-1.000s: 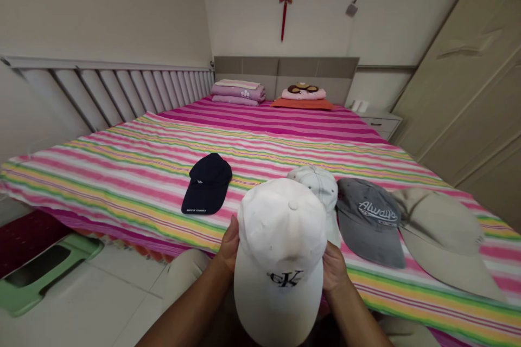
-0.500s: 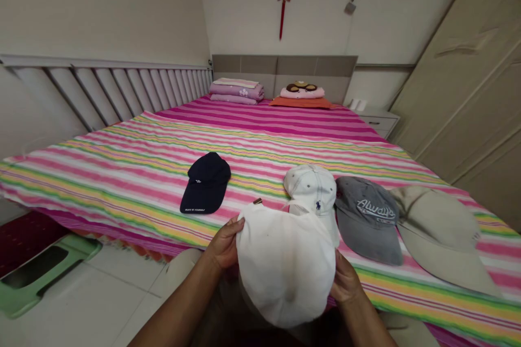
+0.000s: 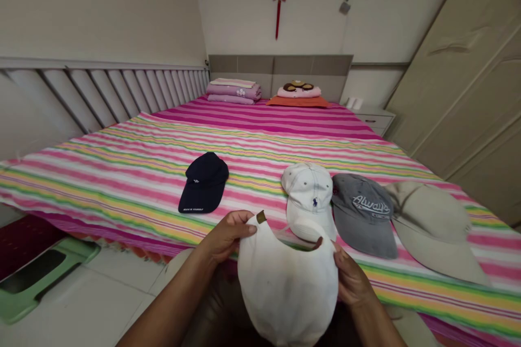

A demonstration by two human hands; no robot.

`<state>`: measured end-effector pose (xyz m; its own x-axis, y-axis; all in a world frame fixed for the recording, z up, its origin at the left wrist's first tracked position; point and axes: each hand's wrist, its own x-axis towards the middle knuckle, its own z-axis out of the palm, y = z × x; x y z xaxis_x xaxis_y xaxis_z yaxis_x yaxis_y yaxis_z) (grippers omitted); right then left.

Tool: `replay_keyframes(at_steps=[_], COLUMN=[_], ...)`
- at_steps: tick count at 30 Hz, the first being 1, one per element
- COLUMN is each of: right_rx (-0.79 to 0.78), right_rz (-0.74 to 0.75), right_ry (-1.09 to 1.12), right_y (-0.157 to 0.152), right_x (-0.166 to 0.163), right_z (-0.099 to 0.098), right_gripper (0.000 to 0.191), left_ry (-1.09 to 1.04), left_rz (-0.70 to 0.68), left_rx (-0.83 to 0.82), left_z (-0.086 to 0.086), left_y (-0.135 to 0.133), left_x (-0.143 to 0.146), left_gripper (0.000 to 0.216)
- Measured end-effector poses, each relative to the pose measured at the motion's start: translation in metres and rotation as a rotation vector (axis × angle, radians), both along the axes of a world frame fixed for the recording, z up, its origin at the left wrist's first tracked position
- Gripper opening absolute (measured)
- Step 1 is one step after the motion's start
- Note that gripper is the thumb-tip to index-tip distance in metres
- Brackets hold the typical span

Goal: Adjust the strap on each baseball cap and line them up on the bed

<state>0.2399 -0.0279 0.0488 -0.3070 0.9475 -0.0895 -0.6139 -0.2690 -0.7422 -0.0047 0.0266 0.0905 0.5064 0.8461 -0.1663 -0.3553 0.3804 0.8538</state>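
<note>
I hold a white cap low in front of me, its back opening and strap buckle turned up. My left hand pinches the cap's left rear edge by the buckle. My right hand grips its right side. On the striped bedspread just beyond lie a white cap with a small blue logo, a grey cap with lettering and a beige cap side by side. A navy cap lies apart to the left.
Folded pink bedding and a pillow with a plush toy sit at the headboard. A green plastic stool stands on the tiled floor at left. A nightstand and wardrobe doors are at right.
The white cap has been turned over: a second ago its top and logo faced me, now its back opening with the buckle is up. Both hands dropped slightly with it.
</note>
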Motion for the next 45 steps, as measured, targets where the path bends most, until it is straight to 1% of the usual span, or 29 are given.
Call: replay_keyframes(at_steps=[2,4,7,10,12,14,17,20,22,26,31,37,42,45], right_rx=[0.02,0.047,0.085,0.182,0.237,0.239,0.221,0.227,0.24,0.274,0.276,0.352,0.367,0.371], right_rz=[-0.013,-0.018,-0.012,-0.015,-0.027,-0.043,-0.097,-0.143,-0.146,-0.128,-0.115,-0.145,-0.13,-0.105], right_ry=[-0.032,-0.074,-0.167,-0.254,-0.266,-0.231,-0.151,-0.17,-0.24,-0.36,-0.571,-0.775,-0.911,-0.932], right_y=[0.0,0.0,-0.001,-0.003,-0.005,-0.006,-0.008,-0.008,-0.008,-0.006,-0.004,-0.004,-0.003,-0.003], right_x=[0.004,0.009,0.014,0.014,0.012,0.008,0.002,-0.002,-0.004,-0.006,-0.012,-0.026,-0.03,-0.031], right_z=[0.003,0.009,0.024,0.04,0.048,0.052,0.053,0.053,0.054,0.062,0.076,0.091,0.094,0.094], right_gripper=[0.042,0.035,0.03,0.025,0.022,0.02,0.021,0.026,0.027,0.021,0.027,0.024,0.023,0.024], left_ry=[0.078,0.112,0.113,0.107,0.111,0.12,0.125,0.131,0.133,0.071,-0.019,-0.026,-0.027,-0.022], left_rz=[0.016,0.023,0.038,0.054,0.055,0.049,0.046,0.045,0.034,0.013,-0.019,-0.03,-0.03,-0.028], left_rx=[0.027,0.051,0.082,0.102,0.109,0.109,0.102,0.089,0.079,0.036,0.002,-0.021,-0.021,-0.024], left_z=[0.007,0.012,0.019,0.027,0.031,0.032,0.031,0.028,0.027,0.026,0.022,0.022,0.021,0.021], left_y=[0.0,0.001,0.002,0.0,-0.001,-0.003,-0.006,-0.007,-0.008,-0.008,-0.005,-0.007,-0.007,-0.006], left_x=[0.0,0.001,0.005,0.01,0.013,0.015,0.019,0.021,0.021,0.022,0.021,0.024,0.025,0.025], left_gripper=[0.022,0.021,0.022,0.025,0.026,0.027,0.026,0.026,0.026,0.028,0.031,0.023,0.022,0.023])
